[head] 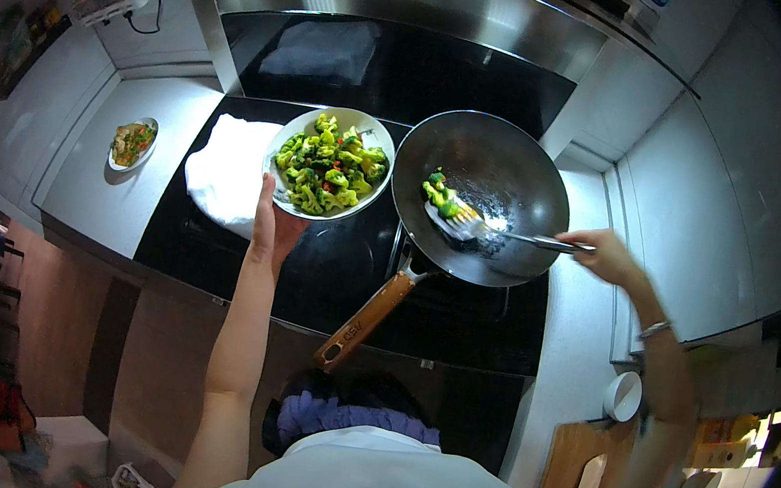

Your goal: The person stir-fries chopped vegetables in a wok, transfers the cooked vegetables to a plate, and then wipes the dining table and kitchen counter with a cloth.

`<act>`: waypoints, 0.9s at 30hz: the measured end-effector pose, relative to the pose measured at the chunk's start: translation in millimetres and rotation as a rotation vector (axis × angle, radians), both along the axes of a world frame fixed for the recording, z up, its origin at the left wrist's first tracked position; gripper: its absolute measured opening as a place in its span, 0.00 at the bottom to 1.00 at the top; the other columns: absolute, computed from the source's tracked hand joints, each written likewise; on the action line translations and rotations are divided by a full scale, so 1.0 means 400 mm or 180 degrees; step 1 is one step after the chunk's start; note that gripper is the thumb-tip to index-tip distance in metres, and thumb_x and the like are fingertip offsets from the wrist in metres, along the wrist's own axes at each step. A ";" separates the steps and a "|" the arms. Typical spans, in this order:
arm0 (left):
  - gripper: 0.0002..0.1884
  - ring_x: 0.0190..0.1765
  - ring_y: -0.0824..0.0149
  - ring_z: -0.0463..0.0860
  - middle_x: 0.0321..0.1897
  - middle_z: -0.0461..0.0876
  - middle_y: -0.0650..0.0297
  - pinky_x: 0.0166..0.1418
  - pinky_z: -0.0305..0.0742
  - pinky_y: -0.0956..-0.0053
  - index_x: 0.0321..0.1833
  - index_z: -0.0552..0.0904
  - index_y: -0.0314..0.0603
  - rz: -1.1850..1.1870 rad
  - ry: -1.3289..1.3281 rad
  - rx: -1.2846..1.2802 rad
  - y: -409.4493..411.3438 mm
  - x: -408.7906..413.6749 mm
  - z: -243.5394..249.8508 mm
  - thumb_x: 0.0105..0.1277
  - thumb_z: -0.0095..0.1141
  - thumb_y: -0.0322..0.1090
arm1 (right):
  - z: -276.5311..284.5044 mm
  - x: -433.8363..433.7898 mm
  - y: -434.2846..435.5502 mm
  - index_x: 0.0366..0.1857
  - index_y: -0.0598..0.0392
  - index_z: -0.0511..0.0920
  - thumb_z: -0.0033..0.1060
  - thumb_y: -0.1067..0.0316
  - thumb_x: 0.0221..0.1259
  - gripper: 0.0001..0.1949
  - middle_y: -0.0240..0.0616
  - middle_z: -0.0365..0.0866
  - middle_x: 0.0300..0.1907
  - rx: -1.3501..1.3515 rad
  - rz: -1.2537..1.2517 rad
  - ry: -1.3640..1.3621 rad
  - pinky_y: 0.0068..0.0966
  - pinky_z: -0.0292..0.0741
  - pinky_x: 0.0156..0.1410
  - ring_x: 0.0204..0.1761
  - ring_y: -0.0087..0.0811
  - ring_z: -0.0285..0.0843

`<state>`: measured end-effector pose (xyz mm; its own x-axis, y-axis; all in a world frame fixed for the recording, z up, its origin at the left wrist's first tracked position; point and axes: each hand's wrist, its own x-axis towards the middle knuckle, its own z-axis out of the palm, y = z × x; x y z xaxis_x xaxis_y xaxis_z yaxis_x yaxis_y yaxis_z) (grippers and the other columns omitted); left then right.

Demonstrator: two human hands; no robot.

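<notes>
My left hand [276,223] holds a white bowl [279,196] from below and at its near side, thumb along the rim. Broccoli florets [330,163] with small red bits fill the bowl. To its right sits a dark wok [543,183] with a wooden handle [368,316] pointing toward me. In my right hand [605,255] is the handle of a metal slotted spatula [468,221], its blade low in the wok. A few broccoli pieces [438,192] lie on and around the blade. The wok's inside looks oily.
A white cloth [227,170] lies on the black cooktop [335,258], left of the bowl. On the left counter stands a plate of food [132,145]. The right counter holds a small white bowl [623,396] and a wooden cutting board [567,452] with a cleaver [589,480] on it.
</notes>
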<state>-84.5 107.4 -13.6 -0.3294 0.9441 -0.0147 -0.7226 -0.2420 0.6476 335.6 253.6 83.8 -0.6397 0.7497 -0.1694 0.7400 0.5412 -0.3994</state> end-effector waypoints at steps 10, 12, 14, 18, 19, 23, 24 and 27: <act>0.27 0.53 0.61 0.67 0.54 0.63 0.57 0.52 0.67 0.67 0.59 0.55 0.43 0.0011 0.0077 -0.0250 0.005 0.005 0.005 0.63 0.30 0.52 | -0.172 -0.085 -0.053 0.41 0.48 0.75 0.50 0.71 0.47 0.14 0.39 0.74 0.24 0.1092 -0.0536 0.1032 0.25 0.69 0.33 0.26 0.33 0.72; 0.27 0.52 0.62 0.68 0.53 0.63 0.57 0.51 0.68 0.67 0.59 0.56 0.43 0.0042 0.0050 -0.0405 0.009 0.014 0.009 0.63 0.32 0.52 | -0.164 -0.087 -0.053 0.40 0.49 0.75 0.51 0.72 0.47 0.14 0.38 0.72 0.22 0.1149 -0.0568 0.1204 0.24 0.69 0.32 0.24 0.31 0.70; 0.26 0.52 0.62 0.68 0.53 0.64 0.58 0.50 0.69 0.68 0.59 0.57 0.43 0.0031 0.0047 -0.0485 0.018 0.024 0.019 0.62 0.33 0.52 | -0.127 -0.066 -0.062 0.40 0.50 0.75 0.52 0.72 0.47 0.13 0.38 0.72 0.21 0.1218 -0.0525 0.1270 0.24 0.68 0.31 0.23 0.31 0.70; 0.26 0.51 0.63 0.69 0.52 0.65 0.58 0.49 0.70 0.69 0.58 0.59 0.43 -0.0171 -0.0117 -0.0356 0.027 0.015 0.006 0.62 0.35 0.52 | 0.012 -0.061 -0.119 0.41 0.52 0.75 0.51 0.75 0.49 0.13 0.36 0.72 0.21 0.1545 -0.0326 0.0961 0.21 0.67 0.27 0.21 0.25 0.67; 0.26 0.52 0.63 0.69 0.52 0.65 0.58 0.50 0.68 0.68 0.58 0.58 0.43 -0.0116 0.0057 -0.0455 0.028 0.048 0.029 0.62 0.35 0.52 | 0.039 -0.045 -0.124 0.41 0.52 0.75 0.51 0.75 0.49 0.13 0.35 0.72 0.21 0.1604 -0.0286 0.0901 0.20 0.67 0.26 0.21 0.23 0.67; 0.27 0.52 0.63 0.69 0.52 0.66 0.58 0.52 0.66 0.69 0.58 0.56 0.44 -0.0288 0.0246 -0.0353 0.077 0.131 0.031 0.61 0.35 0.54 | 0.143 -0.033 -0.161 0.42 0.49 0.75 0.53 0.75 0.48 0.14 0.34 0.73 0.23 0.1621 -0.0306 0.0659 0.17 0.68 0.25 0.21 0.21 0.67; 0.27 0.52 0.64 0.69 0.51 0.66 0.58 0.52 0.66 0.69 0.58 0.57 0.44 -0.0341 0.0272 -0.0342 0.092 0.143 0.031 0.61 0.35 0.54 | 0.161 -0.045 -0.173 0.42 0.48 0.75 0.53 0.75 0.48 0.14 0.34 0.73 0.23 0.1742 -0.0225 0.0593 0.17 0.68 0.25 0.20 0.21 0.67; 0.27 0.53 0.63 0.68 0.52 0.66 0.57 0.53 0.64 0.67 0.58 0.57 0.44 -0.0516 0.0296 -0.0224 0.118 0.181 0.040 0.61 0.34 0.55 | 0.155 -0.059 -0.181 0.42 0.43 0.75 0.54 0.74 0.47 0.16 0.32 0.72 0.23 0.2125 0.0023 0.0540 0.17 0.67 0.22 0.18 0.19 0.65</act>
